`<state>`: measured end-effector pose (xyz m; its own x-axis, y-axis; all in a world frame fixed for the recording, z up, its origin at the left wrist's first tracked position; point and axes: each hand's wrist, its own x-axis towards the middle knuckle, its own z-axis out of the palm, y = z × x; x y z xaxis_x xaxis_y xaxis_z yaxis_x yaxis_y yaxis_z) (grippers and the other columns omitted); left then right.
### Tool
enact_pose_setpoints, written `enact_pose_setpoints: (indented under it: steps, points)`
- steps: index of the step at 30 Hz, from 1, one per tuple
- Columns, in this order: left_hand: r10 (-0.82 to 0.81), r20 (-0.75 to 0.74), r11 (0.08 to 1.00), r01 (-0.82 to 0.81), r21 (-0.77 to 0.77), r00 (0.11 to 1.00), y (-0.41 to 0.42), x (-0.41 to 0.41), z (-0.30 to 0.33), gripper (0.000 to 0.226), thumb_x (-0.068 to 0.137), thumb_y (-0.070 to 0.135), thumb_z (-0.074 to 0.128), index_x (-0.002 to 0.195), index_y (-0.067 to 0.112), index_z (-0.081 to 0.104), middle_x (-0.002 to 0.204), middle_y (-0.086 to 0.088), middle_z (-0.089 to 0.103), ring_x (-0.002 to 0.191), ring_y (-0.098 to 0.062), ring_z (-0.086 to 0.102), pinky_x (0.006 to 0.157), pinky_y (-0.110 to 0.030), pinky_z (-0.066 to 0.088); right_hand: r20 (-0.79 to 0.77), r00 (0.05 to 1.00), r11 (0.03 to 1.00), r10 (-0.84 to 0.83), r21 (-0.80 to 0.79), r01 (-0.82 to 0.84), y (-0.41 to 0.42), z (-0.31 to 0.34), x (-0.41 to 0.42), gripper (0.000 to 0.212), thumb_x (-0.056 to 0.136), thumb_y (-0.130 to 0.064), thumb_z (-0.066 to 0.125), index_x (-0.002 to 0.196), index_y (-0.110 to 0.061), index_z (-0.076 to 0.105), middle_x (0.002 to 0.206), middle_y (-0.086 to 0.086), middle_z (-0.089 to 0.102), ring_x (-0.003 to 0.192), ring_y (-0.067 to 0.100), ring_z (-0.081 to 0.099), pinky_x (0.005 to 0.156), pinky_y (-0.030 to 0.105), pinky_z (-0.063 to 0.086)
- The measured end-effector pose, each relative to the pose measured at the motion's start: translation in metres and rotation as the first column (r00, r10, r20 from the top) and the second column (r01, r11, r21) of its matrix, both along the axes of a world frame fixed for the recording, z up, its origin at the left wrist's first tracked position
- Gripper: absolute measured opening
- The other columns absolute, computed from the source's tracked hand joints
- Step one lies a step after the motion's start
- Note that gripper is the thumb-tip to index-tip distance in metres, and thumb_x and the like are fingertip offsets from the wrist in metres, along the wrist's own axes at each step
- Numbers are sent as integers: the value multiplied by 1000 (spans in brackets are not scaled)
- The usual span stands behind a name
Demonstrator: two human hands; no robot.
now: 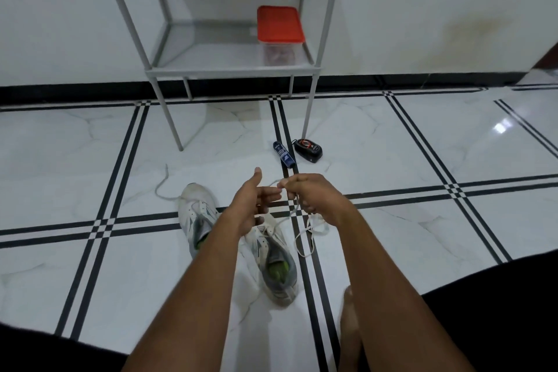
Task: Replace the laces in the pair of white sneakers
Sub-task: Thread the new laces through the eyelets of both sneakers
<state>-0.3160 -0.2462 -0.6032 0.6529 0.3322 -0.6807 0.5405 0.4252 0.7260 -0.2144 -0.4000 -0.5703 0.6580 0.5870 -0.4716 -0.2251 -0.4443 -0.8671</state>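
Two white sneakers lie on the tiled floor: the left sneaker (196, 214) further away, the right sneaker (274, 263) nearer, partly behind my left forearm. A white lace (305, 235) runs from the right sneaker's eyelets up to my hands and loops on the floor beside it. My right hand (311, 193) grips this lace in curled fingers above the shoe. My left hand (253, 202) is held beside it, thumb up, fingertips at the lace end near my right hand. Another lace (161, 187) trails from the left sneaker's toe.
A grey metal rack (229, 69) stands against the wall, with a clear box with a red lid (279, 26) on its shelf. A blue spray can (283, 154) and a black shoe-polish case (308, 149) lie on the floor beyond the shoes. My bare foot (350, 320) rests at lower right.
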Motion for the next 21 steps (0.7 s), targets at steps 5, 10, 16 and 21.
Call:
enact_pose_setpoints:
  steps: [5, 10, 16, 21]
  points:
    - [217, 197, 960, -172, -220, 956, 2, 4, -3, 33, 105, 43, 56, 123, 19, 72, 119, 8, 77, 74, -10, 49, 60, -25, 37, -81, 993, 966, 92, -236, -108, -9, -1, 9, 25, 90, -25, 73, 104, -6, 82, 80, -2, 72, 54, 7, 43, 50, 23, 26]
    - [317, 243, 944, -330, 13, 917, 15, 8, 1, 21, 103, 32, 65, 113, 18, 76, 106, 9, 80, 71, -11, 44, 56, -23, 37, 5, 967, 790, 253, -578, -204, -24, -16, 15, 16, 91, -22, 71, 97, -10, 80, 87, 0, 75, 63, 11, 48, 51, 22, 35]
    - [32, 205, 969, -81, 235, 978, -9, 10, -2, 13, 99, 22, 68, 102, 15, 79, 97, 2, 77, 64, -8, 52, 59, -23, 42, -134, 989, 991, -69, -123, 53, 0, -23, 7, 78, 97, -83, 40, 128, -21, 75, 120, -5, 73, 116, 20, 64, 104, 44, 47]
    - [-187, 164, 922, 116, 368, 969, -19, 6, -7, 17, 103, 22, 63, 96, 15, 77, 86, 4, 78, 57, 1, 55, 49, -10, 41, -272, 932, 928, -241, 216, 303, 12, -28, 2, 34, 108, -38, 61, 117, -8, 74, 119, 8, 79, 98, 23, 72, 92, 42, 57]
